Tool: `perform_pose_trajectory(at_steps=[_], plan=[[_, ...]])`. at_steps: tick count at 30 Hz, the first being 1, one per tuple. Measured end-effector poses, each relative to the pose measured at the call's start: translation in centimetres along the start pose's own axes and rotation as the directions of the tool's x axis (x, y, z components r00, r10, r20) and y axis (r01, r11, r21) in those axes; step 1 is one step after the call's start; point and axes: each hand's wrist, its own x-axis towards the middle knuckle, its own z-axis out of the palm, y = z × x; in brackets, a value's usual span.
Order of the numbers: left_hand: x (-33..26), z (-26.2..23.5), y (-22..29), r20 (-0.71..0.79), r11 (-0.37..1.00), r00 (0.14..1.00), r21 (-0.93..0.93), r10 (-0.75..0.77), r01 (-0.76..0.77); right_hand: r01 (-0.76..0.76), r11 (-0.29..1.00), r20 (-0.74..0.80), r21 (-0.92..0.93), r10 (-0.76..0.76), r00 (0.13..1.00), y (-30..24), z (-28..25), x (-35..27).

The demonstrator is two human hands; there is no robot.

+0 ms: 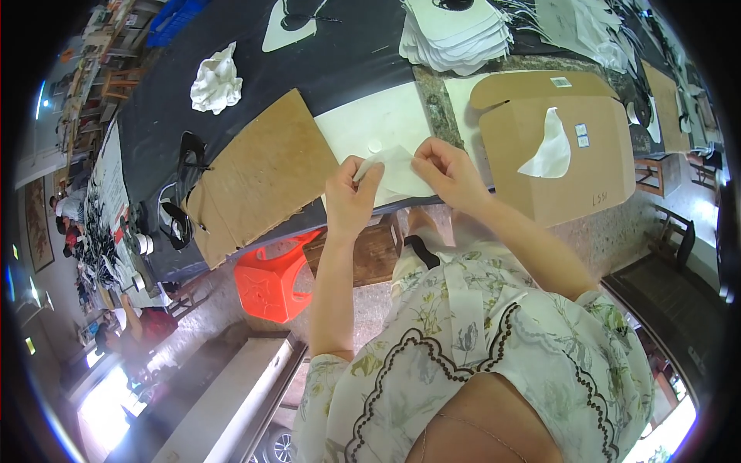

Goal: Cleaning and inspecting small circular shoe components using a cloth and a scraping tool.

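A thin white piece of sheet material [397,171], cloth or paper, is stretched between my two hands near the table's front edge. My left hand [352,194] pinches its left edge between thumb and fingers. On the other side, my right hand [449,174] is closed on the right edge, with thumb and bent fingers together. Under the piece lies a larger white sheet [363,117] on the dark table cover. Just beyond my left fingertips is a small round white thing [374,145], too small to name.
Brown cardboard [262,166] lies left; a cardboard piece [532,189] with a curved white piece [553,150] lies right. A stack of white cut pieces [455,38], a crumpled white cloth [216,79] and black strappy items [190,154] surround these. A red stool [274,279] stands below the table.
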Motion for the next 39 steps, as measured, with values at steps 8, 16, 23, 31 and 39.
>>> perform_pose_trajectory(at_steps=[8,16,23,31,39], plan=[[0.4,0.3,-1.8,0.028,0.956,0.999,-0.290,-0.037,0.044,0.015,1.000,-0.037,0.012,-0.014,0.999,1.0,0.4,0.3],[0.7,2.0,-3.6,-0.016,0.950,1.000,-0.314,-0.001,-0.004,0.010,0.986,-0.006,0.167,-0.009,1.000,2.9,0.1,1.0],[0.2,2.9,-4.0,-0.154,0.976,0.982,-0.169,0.108,-0.133,0.035,0.977,-0.002,0.211,-0.035,0.999,3.0,0.2,1.1],[-2.1,2.1,1.9,-0.484,0.836,0.710,0.472,0.511,-0.280,0.024,0.977,0.035,0.214,-0.033,0.999,3.5,-0.3,0.6],[-0.7,4.4,-1.1,-0.158,0.811,0.821,0.341,0.548,-0.476,-0.008,0.966,0.059,0.258,-0.008,0.998,3.4,0.1,1.4]])
